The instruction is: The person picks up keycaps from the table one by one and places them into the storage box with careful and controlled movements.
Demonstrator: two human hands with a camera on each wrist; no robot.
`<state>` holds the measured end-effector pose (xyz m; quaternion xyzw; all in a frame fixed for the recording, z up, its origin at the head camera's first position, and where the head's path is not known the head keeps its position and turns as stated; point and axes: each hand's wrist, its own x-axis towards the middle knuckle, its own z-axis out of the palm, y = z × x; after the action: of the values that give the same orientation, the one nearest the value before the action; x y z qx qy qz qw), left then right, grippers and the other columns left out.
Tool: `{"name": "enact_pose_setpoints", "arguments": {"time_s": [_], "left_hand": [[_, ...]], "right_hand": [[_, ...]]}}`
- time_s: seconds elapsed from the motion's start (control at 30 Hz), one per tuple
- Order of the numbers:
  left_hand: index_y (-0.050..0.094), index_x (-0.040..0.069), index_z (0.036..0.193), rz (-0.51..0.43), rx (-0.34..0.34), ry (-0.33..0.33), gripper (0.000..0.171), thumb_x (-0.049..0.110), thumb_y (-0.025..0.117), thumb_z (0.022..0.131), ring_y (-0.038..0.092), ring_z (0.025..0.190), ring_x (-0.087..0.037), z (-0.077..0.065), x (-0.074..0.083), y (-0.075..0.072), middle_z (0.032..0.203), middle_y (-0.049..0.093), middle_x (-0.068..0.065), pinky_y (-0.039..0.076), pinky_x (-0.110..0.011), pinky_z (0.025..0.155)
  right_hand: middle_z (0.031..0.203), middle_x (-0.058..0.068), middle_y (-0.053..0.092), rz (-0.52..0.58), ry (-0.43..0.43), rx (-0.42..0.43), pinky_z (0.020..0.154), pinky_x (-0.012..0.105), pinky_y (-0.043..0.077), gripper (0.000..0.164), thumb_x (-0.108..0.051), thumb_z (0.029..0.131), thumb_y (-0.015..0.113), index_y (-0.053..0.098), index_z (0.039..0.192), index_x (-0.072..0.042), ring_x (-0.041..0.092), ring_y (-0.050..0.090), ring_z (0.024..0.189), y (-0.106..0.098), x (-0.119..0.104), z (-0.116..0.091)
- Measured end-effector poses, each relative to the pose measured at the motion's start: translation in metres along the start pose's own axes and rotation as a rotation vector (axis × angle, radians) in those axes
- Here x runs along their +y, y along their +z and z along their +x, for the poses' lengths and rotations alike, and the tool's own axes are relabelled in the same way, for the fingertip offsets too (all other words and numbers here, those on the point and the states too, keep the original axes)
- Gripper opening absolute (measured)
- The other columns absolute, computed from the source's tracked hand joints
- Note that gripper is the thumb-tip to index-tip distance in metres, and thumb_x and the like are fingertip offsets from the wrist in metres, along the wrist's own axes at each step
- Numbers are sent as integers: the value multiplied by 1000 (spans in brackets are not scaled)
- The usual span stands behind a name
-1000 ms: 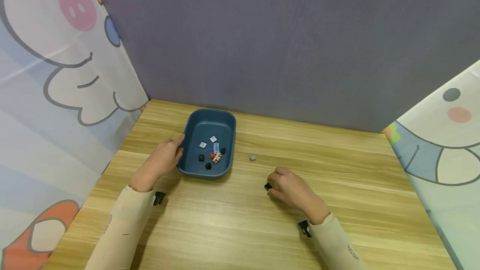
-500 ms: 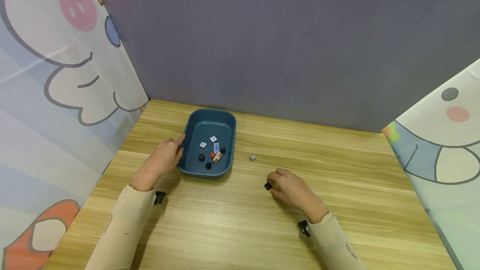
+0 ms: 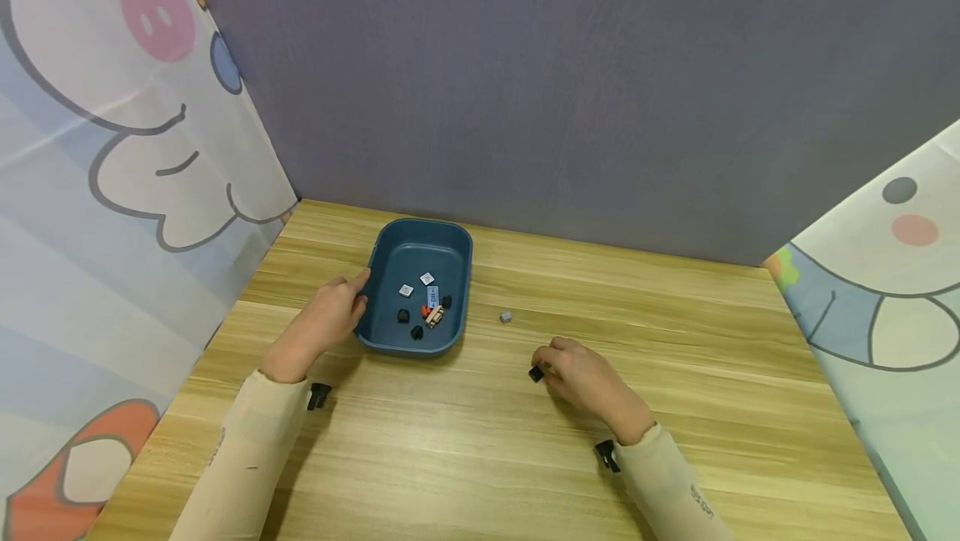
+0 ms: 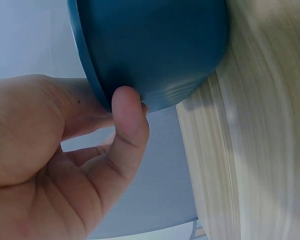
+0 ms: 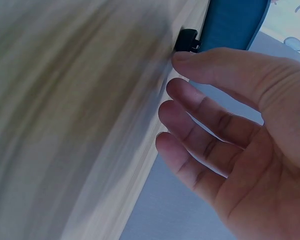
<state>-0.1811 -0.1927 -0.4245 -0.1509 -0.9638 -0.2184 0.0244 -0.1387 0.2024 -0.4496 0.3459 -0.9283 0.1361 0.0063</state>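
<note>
In the head view my left hand (image 3: pixel 324 320) holds the near left side of a dark blue tray (image 3: pixel 375 257). The left wrist view shows the thumb (image 4: pixel 127 112) against the tray's outer wall, with other fingers over its rim. My right hand (image 3: pixel 581 378) is low over the table, its thumb and forefinger at a small black keycap (image 3: pixel 536 373). In the right wrist view the thumb (image 5: pixel 205 65) lies right by the keycap (image 5: pixel 186 40); the forefinger is mostly hidden behind it, and the other fingers are loosely bent. A small grey cube (image 3: pixel 506 317) lies between tray and right hand.
Inside the tray are white square pieces (image 3: pixel 427 278), a blue printed tile (image 3: pixel 432 297), several black pieces (image 3: pixel 403 316), a red piece (image 3: pixel 425 311) and a beige piece (image 3: pixel 434 318). A grey panel (image 3: pixel 525 107) stands behind the wooden table (image 3: pixel 450 441), with printed cloths at both sides.
The right hand has shifted very slightly, and its thumb now shows less beside the black keycap. Left hand, tray and grey cube stay where they were.
</note>
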Motion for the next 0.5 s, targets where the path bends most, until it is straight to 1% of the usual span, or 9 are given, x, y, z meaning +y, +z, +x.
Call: {"name": "enact_pose_setpoints", "arguments": {"time_s": [0.33, 0.5], "left_hand": [[39, -12, 133, -7, -3, -6, 47, 1, 53, 91, 46, 63, -23, 0, 0, 0, 86, 53, -22, 42, -33, 55], [40, -13, 133, -3, 3, -3, 47, 2, 53, 90, 50, 68, -26, 0, 1, -1, 91, 55, -26, 44, -36, 58]], "right_hand": [[87, -7, 56, 1, 0, 3, 62, 22, 47, 27, -5, 76, 73, 67, 100, -17, 5, 52, 72, 3, 2, 0], [84, -8, 55, 1, 18, -6, 60, 22, 45, 24, -7, 78, 73, 68, 97, -19, 4, 50, 69, 3, 1, 1]]}}
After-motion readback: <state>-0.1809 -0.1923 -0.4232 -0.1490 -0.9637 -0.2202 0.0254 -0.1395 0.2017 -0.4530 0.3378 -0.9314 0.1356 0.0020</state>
